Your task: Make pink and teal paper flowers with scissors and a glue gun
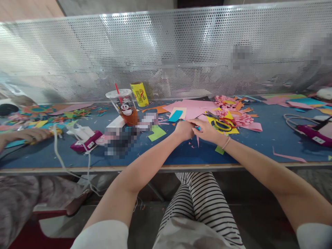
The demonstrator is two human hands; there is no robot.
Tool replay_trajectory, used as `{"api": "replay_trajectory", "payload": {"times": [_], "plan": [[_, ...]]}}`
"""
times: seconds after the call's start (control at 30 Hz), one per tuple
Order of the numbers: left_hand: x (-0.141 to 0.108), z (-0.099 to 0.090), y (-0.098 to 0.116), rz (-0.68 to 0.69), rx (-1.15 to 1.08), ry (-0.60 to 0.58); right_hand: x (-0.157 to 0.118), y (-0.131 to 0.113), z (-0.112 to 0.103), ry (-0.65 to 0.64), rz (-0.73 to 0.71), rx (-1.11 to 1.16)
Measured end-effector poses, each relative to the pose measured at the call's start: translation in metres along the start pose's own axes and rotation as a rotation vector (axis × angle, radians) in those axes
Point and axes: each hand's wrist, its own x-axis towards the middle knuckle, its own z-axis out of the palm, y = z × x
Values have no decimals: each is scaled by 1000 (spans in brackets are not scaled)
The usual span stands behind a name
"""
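My left hand (184, 130) and my right hand (209, 132) meet above the blue table, fingers closed and touching. A small blue piece of paper (198, 128) shows between them; most of it is hidden by the fingers. Just beneath the hands a thin pink paper strip (197, 141) pokes out. Yellow-handled scissors (223, 125) lie to the right of my right hand, on a yellow paper sheet (234, 131). Behind my hands are pink paper sheets (193, 109) and a blue paper rectangle (175, 116). Pink fringed paper flowers (243, 119) lie at the right.
A lidded drink cup (129, 112) with a red straw stands left, before a yellow packet (140, 94). Purple power strips (86, 141) and white cables lie either side. A green paper scrap (157, 133) lies nearby. Another person's hand (38, 135) works at far left. A perforated metal screen (155, 52) rises behind.
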Motion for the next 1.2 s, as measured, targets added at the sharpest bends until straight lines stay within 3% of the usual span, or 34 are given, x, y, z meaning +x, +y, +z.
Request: {"api": "replay_trajectory", "payload": {"times": [0.33, 0.53, 0.7, 0.83, 1.0, 1.1, 1.2], "plan": [[1, 0, 0, -9, -46, 8, -3, 0, 1, 25, -50, -45], [1, 3, 1, 47, 68, 6, -2, 5, 2, 30, -71, -69], [5, -1, -7, 51, 94, 12, 1, 31, -14, 185, 21, -26], [15, 1, -44, -90, -26, 112, -3, 69, -34, 331, 219, -197], [25, 21, -91, -107, -58, 197, -18, 97, -49, 20, 472, -628], [27, 33, -102, -146, -39, 81, -23, 97, -55, -116, 609, -771], [27, 37, -104, -147, -49, -13, -24, 91, -59, -210, 727, -770]]}}
